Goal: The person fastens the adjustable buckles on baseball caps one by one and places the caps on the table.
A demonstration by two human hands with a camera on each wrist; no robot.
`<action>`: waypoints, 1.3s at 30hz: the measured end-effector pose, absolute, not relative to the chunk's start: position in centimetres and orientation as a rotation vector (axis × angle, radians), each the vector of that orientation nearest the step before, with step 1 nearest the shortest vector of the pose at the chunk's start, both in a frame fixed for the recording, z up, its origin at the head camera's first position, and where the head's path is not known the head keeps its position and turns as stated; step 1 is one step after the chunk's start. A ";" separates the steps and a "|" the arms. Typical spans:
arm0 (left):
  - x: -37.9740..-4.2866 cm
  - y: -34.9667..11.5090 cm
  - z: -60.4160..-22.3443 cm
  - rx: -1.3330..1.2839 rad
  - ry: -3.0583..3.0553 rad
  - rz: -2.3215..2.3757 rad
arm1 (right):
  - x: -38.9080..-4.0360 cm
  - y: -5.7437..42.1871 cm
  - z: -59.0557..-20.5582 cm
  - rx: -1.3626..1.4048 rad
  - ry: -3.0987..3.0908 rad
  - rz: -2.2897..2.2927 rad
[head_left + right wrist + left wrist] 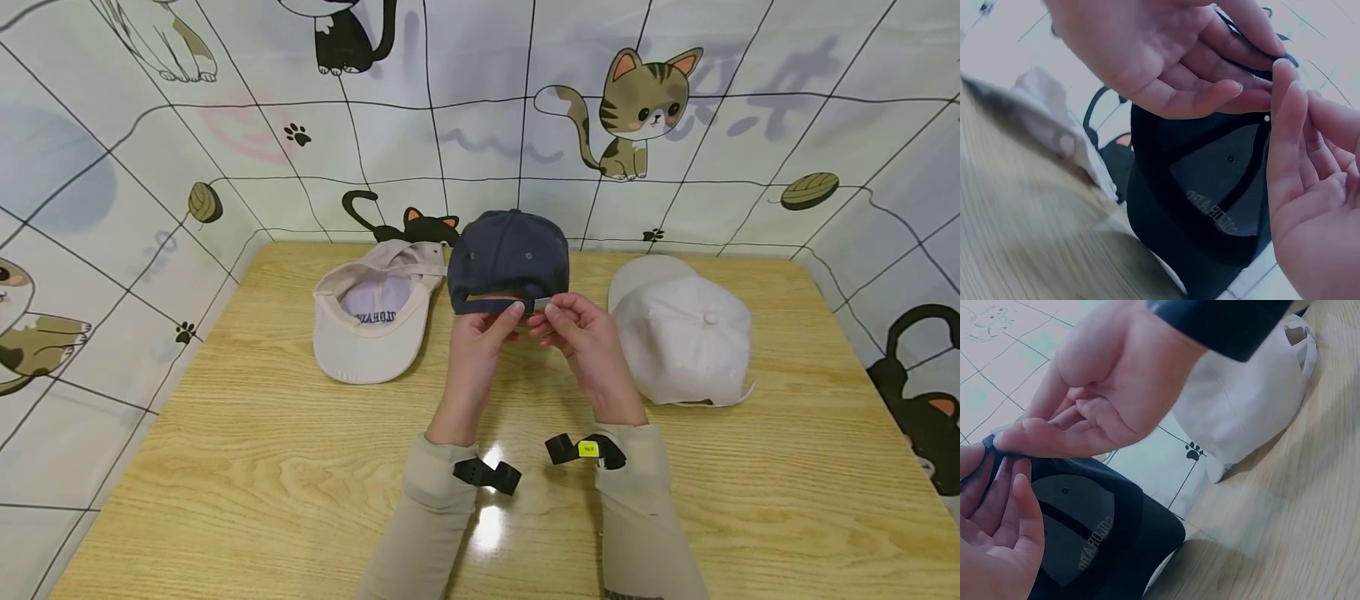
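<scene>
A navy baseball cap [510,254] is held with its back facing me, its adjustable strap [483,306] across the lower opening. My left hand [480,342] pinches the strap between thumb and fingers. Beside it, my right hand [588,343] pinches the strap's end by the silvery buckle [542,305]. Fingertips of both hands nearly meet there. In the left wrist view, the cap's dark inside [1079,519] shows reversed stitching. The right wrist view shows the left hand [1154,56] and right hand [1316,194] close together, partly hiding the strap.
On the left of the wooden table [300,475] lies a beige cap [367,350], underside up with a lilac lining. A white cap [690,333] rests crown up on the right. A cat-patterned cloth [480,142] backs the table.
</scene>
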State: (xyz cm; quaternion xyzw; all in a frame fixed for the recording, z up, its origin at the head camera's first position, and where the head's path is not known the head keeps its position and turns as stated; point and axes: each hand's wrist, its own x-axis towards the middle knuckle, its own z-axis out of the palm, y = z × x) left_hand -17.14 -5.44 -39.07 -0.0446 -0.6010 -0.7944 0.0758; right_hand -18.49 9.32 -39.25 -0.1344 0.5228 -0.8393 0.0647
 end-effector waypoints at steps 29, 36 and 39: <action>-16.7 -5.7 -38.1 -0.150 -1.742 -2.378 | -19.0 8.9 -40.3 -0.434 0.913 -2.637; -16.6 -5.7 -38.0 -0.149 -1.796 -2.358 | -18.9 8.8 -40.3 -0.436 0.944 -2.647; -16.6 -5.6 -38.1 -0.146 -1.784 -2.370 | -18.8 8.8 -40.2 -0.438 0.949 -2.641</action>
